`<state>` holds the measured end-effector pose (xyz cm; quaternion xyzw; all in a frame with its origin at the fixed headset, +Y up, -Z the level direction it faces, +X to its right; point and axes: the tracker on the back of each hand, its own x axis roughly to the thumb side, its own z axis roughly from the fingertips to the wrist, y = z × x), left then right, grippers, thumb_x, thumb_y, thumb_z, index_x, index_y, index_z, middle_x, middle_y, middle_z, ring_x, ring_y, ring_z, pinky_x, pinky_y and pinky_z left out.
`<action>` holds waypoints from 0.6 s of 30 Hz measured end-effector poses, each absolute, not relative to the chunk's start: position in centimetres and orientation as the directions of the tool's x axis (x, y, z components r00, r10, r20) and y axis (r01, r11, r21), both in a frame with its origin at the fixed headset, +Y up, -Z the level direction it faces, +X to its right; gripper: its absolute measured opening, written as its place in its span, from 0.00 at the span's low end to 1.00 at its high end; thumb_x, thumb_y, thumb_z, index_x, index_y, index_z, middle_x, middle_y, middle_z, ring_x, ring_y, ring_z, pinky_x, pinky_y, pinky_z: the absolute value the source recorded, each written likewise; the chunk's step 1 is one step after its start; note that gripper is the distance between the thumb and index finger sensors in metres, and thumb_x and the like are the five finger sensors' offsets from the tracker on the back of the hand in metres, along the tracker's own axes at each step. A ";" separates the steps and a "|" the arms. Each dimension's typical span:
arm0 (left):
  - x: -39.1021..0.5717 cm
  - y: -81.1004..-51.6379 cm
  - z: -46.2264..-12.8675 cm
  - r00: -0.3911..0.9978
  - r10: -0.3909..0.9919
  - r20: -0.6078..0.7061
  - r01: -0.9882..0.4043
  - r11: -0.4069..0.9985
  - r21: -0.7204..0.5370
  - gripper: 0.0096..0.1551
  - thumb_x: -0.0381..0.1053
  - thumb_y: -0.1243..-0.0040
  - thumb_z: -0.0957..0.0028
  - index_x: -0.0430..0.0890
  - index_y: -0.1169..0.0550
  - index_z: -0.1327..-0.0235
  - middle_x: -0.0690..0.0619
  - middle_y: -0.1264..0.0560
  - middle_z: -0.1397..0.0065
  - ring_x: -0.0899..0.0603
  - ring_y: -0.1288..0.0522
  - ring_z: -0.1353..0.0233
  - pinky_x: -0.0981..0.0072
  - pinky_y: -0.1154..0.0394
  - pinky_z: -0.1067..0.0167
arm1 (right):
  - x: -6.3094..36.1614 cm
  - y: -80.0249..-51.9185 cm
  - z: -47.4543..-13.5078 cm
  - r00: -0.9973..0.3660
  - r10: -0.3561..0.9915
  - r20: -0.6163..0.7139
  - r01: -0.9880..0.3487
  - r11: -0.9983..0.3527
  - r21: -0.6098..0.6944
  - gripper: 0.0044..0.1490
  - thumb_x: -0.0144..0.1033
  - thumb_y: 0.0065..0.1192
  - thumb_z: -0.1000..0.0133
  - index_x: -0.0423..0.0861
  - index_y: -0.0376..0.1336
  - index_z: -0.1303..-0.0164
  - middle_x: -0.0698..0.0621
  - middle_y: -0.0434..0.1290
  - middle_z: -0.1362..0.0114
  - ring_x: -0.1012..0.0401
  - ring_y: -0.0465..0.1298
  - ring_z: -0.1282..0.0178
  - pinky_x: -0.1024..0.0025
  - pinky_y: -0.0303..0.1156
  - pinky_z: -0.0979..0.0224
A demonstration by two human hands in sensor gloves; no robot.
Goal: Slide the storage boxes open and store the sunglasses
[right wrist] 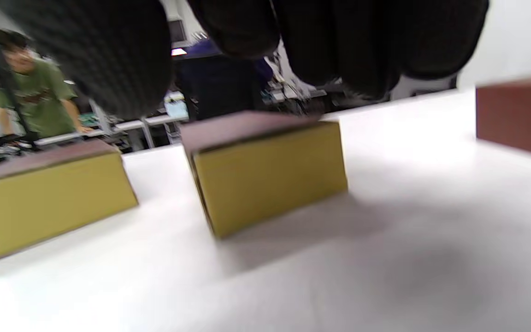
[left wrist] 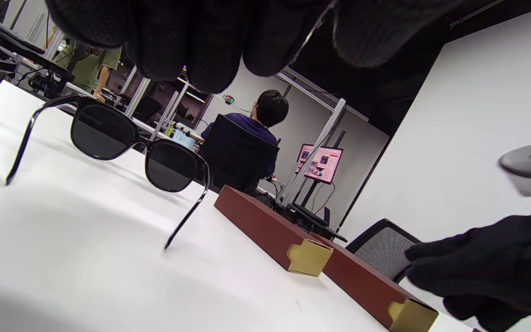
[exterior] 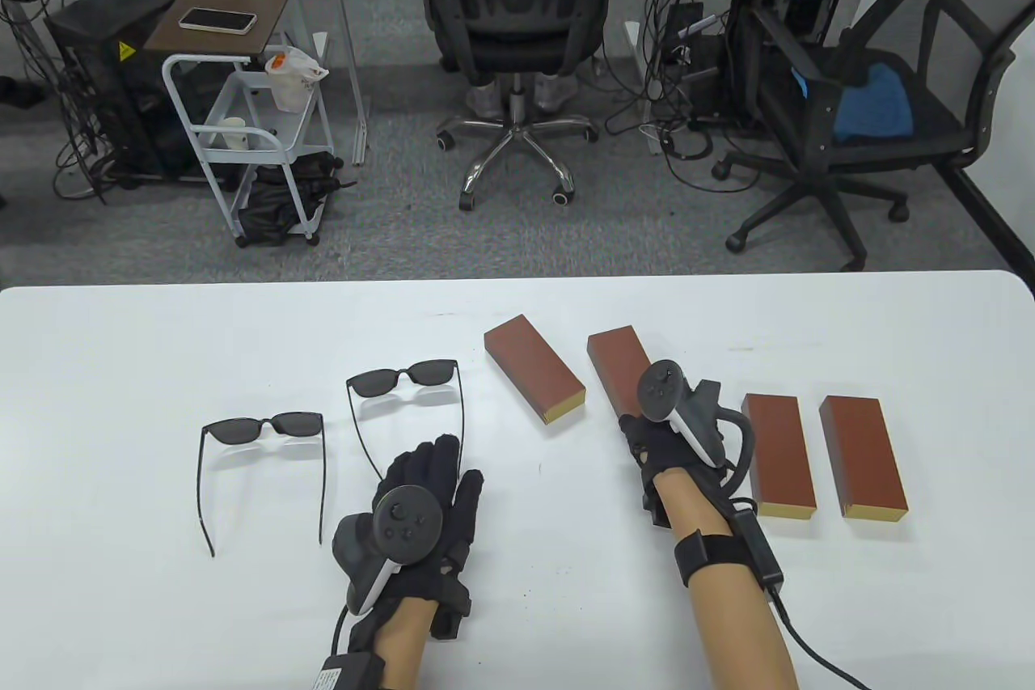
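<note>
From the table view I see my left hand point(exterior: 433, 492) lying flat on the white table point(exterior: 121, 399), fingers straight and released, just beside the near temple tips of the right-hand pair of sunglasses point(exterior: 408, 391). A second pair of sunglasses point(exterior: 263, 447) stands to its left, arms unfolded. Four red-brown storage boxes with yellow ends sit in a loose row: the angled box point(exterior: 534, 368), the box under my right hand point(exterior: 618, 366), and two parallel boxes point(exterior: 778, 454) point(exterior: 861, 457) on the far right. My right hand point(exterior: 659, 443) is over the near end of the second box; I cannot tell from here whether its fingers grip it.

In the left wrist view my fingertips point(left wrist: 210, 46) hang relaxed above the sunglasses point(left wrist: 127, 145), and both angled boxes point(left wrist: 265, 228) run beyond.

The right wrist view is blurred: my fingertips point(right wrist: 109, 55) hover above a yellow box end point(right wrist: 270, 173), apparently not touching it.
</note>
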<state>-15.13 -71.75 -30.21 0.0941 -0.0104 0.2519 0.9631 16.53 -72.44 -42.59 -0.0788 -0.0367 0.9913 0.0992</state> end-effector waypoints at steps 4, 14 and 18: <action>-14.8 -71.7 -30.2 0.878 0.473 0.073 -0.478 0.861 0.174 0.36 0.65 0.47 0.41 0.52 0.30 0.21 0.45 0.31 0.19 0.31 0.35 0.20 0.31 0.37 0.30 | 16.3 -70.9 -39.5 -0.985 0.166 -0.050 -0.158 -0.978 -0.138 0.40 0.55 0.70 0.57 0.51 0.63 0.36 0.39 0.66 0.28 0.40 0.71 0.33 0.45 0.70 0.34; -14.5 -71.7 -30.0 0.901 0.426 0.079 -0.433 0.883 0.181 0.36 0.66 0.47 0.42 0.52 0.29 0.22 0.46 0.28 0.23 0.33 0.30 0.25 0.34 0.34 0.31 | 17.3 -71.5 -32.3 -0.983 0.175 0.059 -0.183 -0.968 -0.175 0.39 0.56 0.68 0.57 0.52 0.64 0.37 0.40 0.66 0.27 0.40 0.70 0.32 0.46 0.69 0.32; -15.0 -71.5 -30.3 0.906 0.418 0.063 -0.422 0.887 0.185 0.36 0.65 0.47 0.42 0.53 0.30 0.21 0.46 0.31 0.20 0.32 0.33 0.22 0.32 0.36 0.30 | 17.9 -72.6 -32.0 -0.988 0.146 0.056 -0.153 -0.975 -0.163 0.39 0.56 0.68 0.57 0.52 0.64 0.37 0.40 0.66 0.27 0.40 0.70 0.32 0.46 0.69 0.32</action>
